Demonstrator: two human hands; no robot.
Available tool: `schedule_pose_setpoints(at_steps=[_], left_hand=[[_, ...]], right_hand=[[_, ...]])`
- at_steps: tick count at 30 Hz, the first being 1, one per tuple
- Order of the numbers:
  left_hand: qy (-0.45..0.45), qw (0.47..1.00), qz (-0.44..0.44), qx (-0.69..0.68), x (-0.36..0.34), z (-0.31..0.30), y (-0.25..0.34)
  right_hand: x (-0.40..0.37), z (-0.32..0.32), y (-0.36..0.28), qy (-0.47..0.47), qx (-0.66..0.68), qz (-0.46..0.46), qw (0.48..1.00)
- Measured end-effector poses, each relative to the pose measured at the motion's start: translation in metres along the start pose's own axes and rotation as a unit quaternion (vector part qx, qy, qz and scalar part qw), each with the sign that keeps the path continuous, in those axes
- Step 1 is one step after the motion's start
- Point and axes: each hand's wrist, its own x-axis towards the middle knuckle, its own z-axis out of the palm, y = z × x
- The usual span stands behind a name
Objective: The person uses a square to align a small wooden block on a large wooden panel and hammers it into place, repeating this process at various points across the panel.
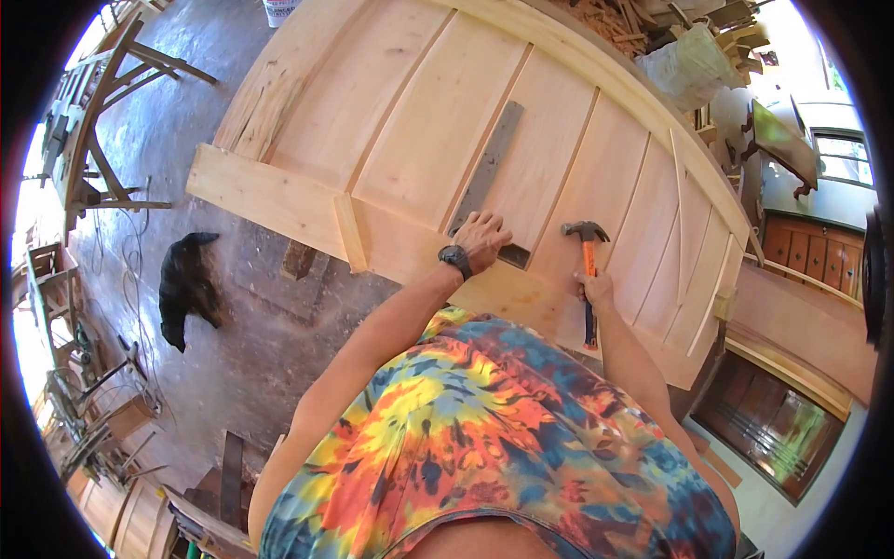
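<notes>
A large pale wooden panel [417, 130] with several grooved boards and a raised frame lies flat in front of me. My left hand [482, 240], with a black watch at the wrist, bends its fingers over a metal carpenter's square [488, 166] near its corner. The square's long blade lies across the boards; its short leg shows just right of the hand. A claw hammer [588, 252] with an orange and dark handle is in my right hand [597, 289], its head pointing away from me above the panel's near part.
A short wood strip [350, 233] lies across the near rail at left, and a thin sliver [681, 214] rests on the right boards. A black dog [189, 287] lies on the floor [270, 326]. Wooden trestles [107, 130] stand at left; scrap wood and a whitish sack [687, 67] sit beyond the panel.
</notes>
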Motion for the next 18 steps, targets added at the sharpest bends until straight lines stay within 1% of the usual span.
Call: schedule_pose_setpoints(at_steps=[4,6,16,18], left_hand=[[-0.008,1.0,-0.005,0.003,0.0003,-0.0022,0.0017],[-0.037,0.999,-0.012,0.009,0.0012,-0.0034,0.0025],[-0.017,1.0,-0.004,0.01,0.0007,-0.0008,0.0021],[0.002,1.0,-0.005,0.007,0.0003,0.0006,0.0018]], right_hand=[[-0.0016,0.0017,-0.0031,0.011,-0.009,-0.008,1.0],[-0.0008,0.0007,-0.0026,0.007,-0.014,-0.011,1.0],[0.0035,-0.0011,0.0013,0.0,-0.014,-0.008,1.0],[0.0041,-0.001,0.0013,-0.008,-0.003,-0.007,1.0]])
